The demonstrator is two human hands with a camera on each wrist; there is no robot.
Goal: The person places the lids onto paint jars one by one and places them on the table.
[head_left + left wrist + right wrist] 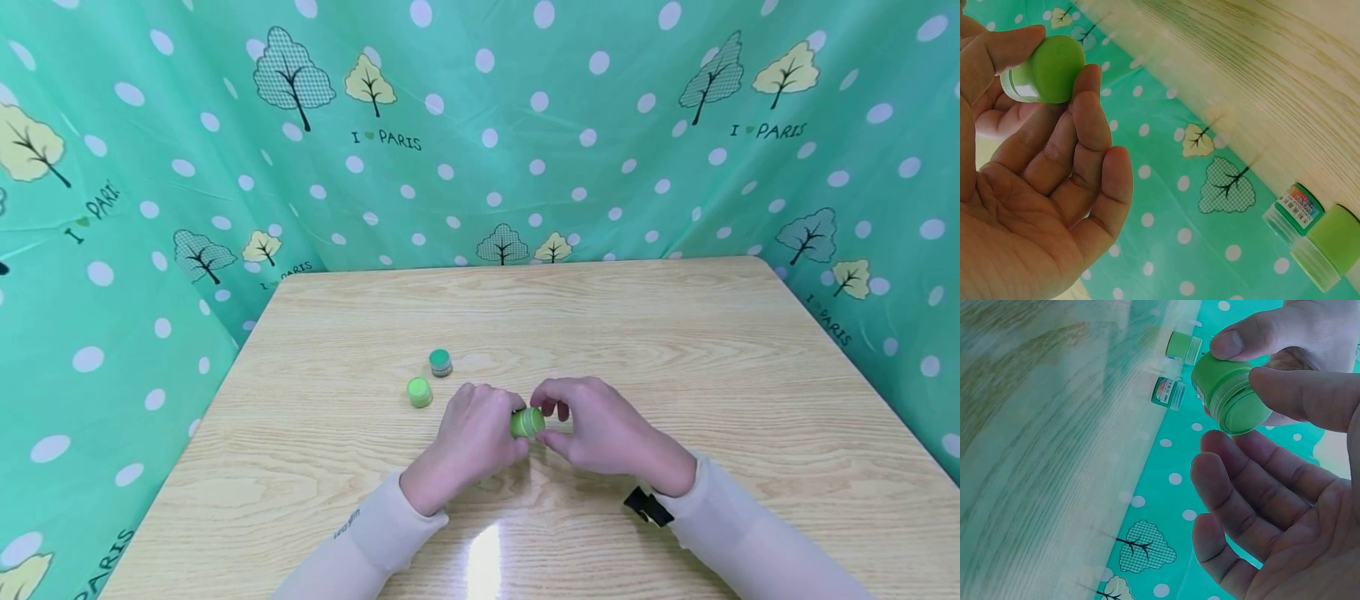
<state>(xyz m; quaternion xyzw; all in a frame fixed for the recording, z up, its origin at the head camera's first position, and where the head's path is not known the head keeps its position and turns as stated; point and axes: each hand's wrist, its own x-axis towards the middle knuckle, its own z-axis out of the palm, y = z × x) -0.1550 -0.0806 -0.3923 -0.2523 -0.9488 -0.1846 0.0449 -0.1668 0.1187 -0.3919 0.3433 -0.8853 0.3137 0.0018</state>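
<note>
My left hand (480,429) holds a small light-green paint jar (527,422) over the table, thumb and fingers around its body. The jar lies tilted, its ribbed clear lid (1239,403) turned toward the right hand. The right hand (600,425) has its thumb on the lid's edge and an index fingertip right at the rim. Its other fingers (1213,478) curve loosely below. To the left of the hands stand another light-green paint jar (419,392) and a dark-green paint jar (440,362) with a printed label, both upright.
The hands work over a pale wood-grain table (600,325). A green dotted curtain (495,183) printed with trees hangs behind it and along both sides. A black strap (648,506) sits at the right sleeve's cuff. A bright reflection lies near the front.
</note>
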